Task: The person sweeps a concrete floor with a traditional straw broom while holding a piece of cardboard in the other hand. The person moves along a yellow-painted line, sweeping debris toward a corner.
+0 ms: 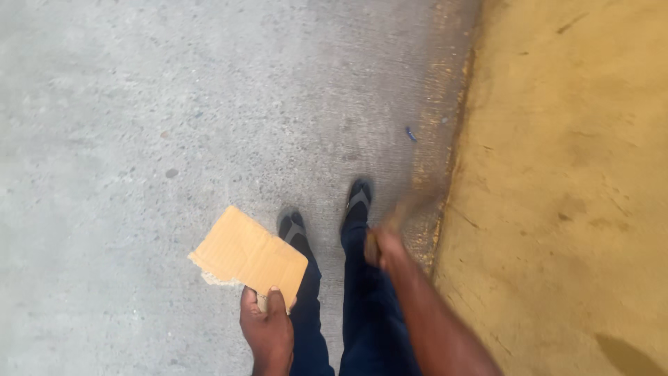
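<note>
The left hand (266, 327) is closed on one corner of a torn, flat brown cardboard piece (247, 255), held over the grey concrete floor (139, 125). The right hand (387, 249) grips a blurred brownish handle (402, 212) near the yellow-painted floor strip (557, 174).

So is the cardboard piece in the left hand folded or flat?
Mostly flat: the cardboard piece shows one open brown face with a faint crease, held at its near edge by the left hand; its lower-left edge looks torn.
</note>
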